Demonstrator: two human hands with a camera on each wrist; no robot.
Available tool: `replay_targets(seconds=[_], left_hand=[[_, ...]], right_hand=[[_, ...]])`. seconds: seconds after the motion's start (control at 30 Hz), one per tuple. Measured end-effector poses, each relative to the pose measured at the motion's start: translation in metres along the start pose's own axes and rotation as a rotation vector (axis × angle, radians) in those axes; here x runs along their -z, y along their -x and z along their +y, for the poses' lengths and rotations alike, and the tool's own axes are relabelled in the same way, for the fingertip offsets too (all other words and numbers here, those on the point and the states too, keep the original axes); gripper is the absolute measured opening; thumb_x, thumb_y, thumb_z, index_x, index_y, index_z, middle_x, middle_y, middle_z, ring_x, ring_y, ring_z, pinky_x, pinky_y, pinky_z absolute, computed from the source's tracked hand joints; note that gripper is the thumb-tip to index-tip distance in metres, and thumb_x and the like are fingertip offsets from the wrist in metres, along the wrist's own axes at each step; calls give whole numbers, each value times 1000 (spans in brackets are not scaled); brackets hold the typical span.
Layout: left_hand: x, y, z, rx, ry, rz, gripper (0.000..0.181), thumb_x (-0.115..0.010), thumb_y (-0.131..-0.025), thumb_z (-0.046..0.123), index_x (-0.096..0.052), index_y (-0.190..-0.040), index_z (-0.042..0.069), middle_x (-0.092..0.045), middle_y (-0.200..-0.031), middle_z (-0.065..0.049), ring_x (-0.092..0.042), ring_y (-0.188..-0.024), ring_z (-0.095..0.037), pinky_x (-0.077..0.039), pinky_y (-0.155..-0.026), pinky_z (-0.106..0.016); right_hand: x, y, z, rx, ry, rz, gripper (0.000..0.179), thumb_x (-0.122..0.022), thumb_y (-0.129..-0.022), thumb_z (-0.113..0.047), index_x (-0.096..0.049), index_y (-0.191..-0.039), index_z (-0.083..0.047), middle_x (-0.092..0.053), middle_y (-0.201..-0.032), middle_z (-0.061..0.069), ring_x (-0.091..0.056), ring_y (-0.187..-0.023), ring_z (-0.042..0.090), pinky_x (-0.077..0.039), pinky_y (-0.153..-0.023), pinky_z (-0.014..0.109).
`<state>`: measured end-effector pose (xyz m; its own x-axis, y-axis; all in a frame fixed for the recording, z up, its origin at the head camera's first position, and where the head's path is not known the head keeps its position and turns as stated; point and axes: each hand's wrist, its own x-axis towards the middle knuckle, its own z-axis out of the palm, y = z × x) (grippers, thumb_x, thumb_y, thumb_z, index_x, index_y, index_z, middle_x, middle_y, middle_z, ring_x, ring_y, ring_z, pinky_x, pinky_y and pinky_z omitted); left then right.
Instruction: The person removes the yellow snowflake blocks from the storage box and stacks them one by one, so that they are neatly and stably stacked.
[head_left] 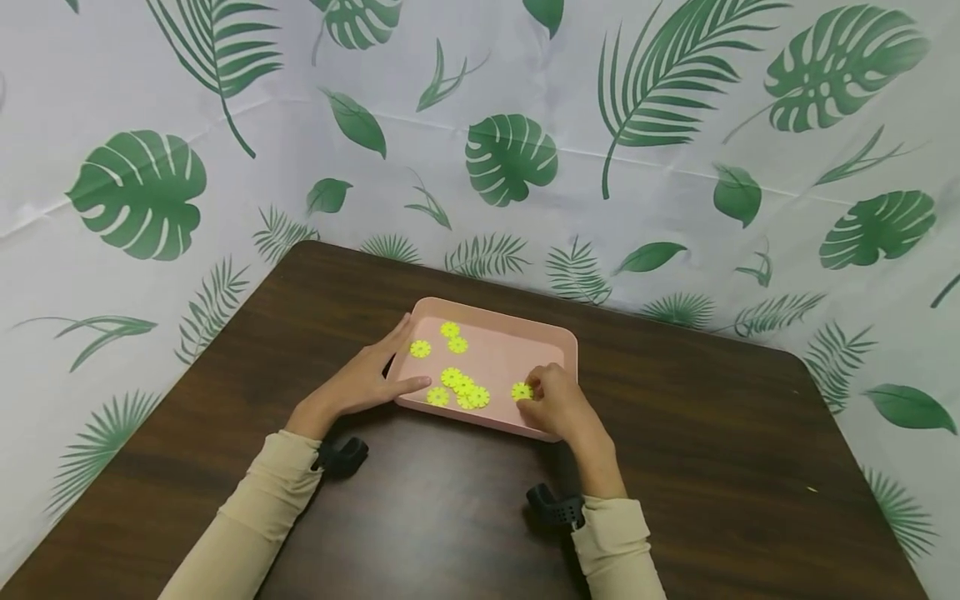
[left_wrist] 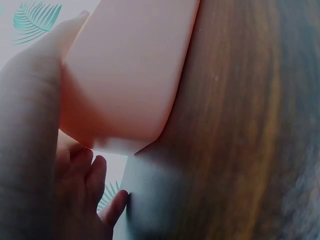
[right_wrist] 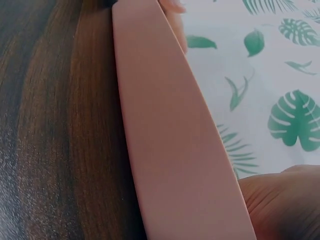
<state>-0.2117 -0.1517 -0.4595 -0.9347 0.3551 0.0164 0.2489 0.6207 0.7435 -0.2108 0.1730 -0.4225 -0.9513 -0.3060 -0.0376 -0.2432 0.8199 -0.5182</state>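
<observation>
A shallow pink tray (head_left: 498, 350) lies on the table with several yellow-green, notched snowflake discs (head_left: 465, 388) in it. Some discs overlap near the front; a few others lie toward the back left. My left hand (head_left: 367, 375) rests at the tray's left front corner, fingers stretched along the left side and thumb reaching over the near rim. In the left wrist view, the fingers lie loosely beside the tray's outer wall (left_wrist: 135, 65). Over the tray's right front part, my right hand (head_left: 557, 402) pinches one yellow disc (head_left: 522, 391). The tray wall (right_wrist: 165, 120) hides that disc in the right wrist view.
The dark wooden table (head_left: 712, 433) extends to both sides of the tray. Behind it hangs a white cloth (head_left: 420, 183) printed with green leaves. A black band (head_left: 341, 457) is on the left wrist, another black band (head_left: 555, 506) on the right.
</observation>
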Motion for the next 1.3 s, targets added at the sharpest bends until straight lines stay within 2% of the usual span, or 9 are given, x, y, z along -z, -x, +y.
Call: replay_targets(seconds=[0.1,0.23,0.37,0.6,0.7,0.87,1.03,1.17,1.3], left_hand=[[-2,-5,2,-1,12,-1,107,-66,-89,69,-3,-168,31,1,-174,6,-19,-156,-39,-23,-115,-71],[-6,-7,1,-10,24,-4,108,-66,-90,67,-2,-168,30,1,-174,2,-18,-156,-37,-24,-116,-70],[-8,-2,-4,-26,24,-10,109,-68,-90,64,-1,-168,28,2,-174,-2,-18,-156,-39,-25,-114,-71],[-4,5,-4,0,3,-2,111,-70,-88,65,-2,-168,29,1,-174,1,-17,-155,-44,-20,-114,-75],[-2,5,-3,5,-3,-6,111,-69,-89,66,-1,-168,29,1,-174,1,-16,-154,-47,-18,-114,-76],[0,1,-1,-14,2,11,109,-69,-90,64,-1,-168,30,1,-174,0,-17,-154,-47,-21,-113,-76],[1,-1,0,-37,24,19,108,-70,-91,60,-2,-168,29,2,-174,0,-18,-155,-42,-24,-114,-73],[0,0,1,-40,33,12,108,-71,-91,59,-2,-168,27,1,-174,-4,-18,-155,-43,-25,-113,-73],[-2,0,2,-40,42,7,108,-71,-90,59,-2,-168,27,2,-174,0,-19,-155,-43,-25,-113,-73]], right_hand=[[3,2,2,-20,-25,2,26,-80,-85,-2,-69,-109,2,-63,-91,12,-60,-81,24,-56,-79,41],[2,5,3,-13,-63,14,31,-80,-86,-1,-71,-116,-4,-64,-88,10,-59,-77,23,-56,-73,36],[-4,8,3,-18,-103,-7,33,-80,-88,-1,-74,-120,-6,-62,-84,7,-57,-74,20,-54,-66,30],[-8,7,4,-2,-131,-22,31,-82,-86,-3,-75,-116,-2,-62,-81,5,-57,-72,18,-51,-66,29],[-7,6,5,13,-121,-23,29,-84,-85,-3,-75,-112,0,-62,-80,3,-57,-71,16,-51,-66,28],[-2,3,5,42,-111,-16,24,-84,-84,-5,-74,-105,0,-61,-78,4,-57,-68,17,-52,-63,29],[2,3,4,37,-119,29,27,-85,-82,-8,-75,-105,2,-65,-92,7,-64,-79,19,-59,-73,33],[12,8,5,32,-140,62,29,-85,-84,-10,-75,-109,2,-69,-96,9,-67,-81,20,-59,-72,34],[36,20,13,55,-145,187,32,-85,-85,-8,-73,-112,5,-69,-96,12,-65,-82,23,-57,-72,36]])
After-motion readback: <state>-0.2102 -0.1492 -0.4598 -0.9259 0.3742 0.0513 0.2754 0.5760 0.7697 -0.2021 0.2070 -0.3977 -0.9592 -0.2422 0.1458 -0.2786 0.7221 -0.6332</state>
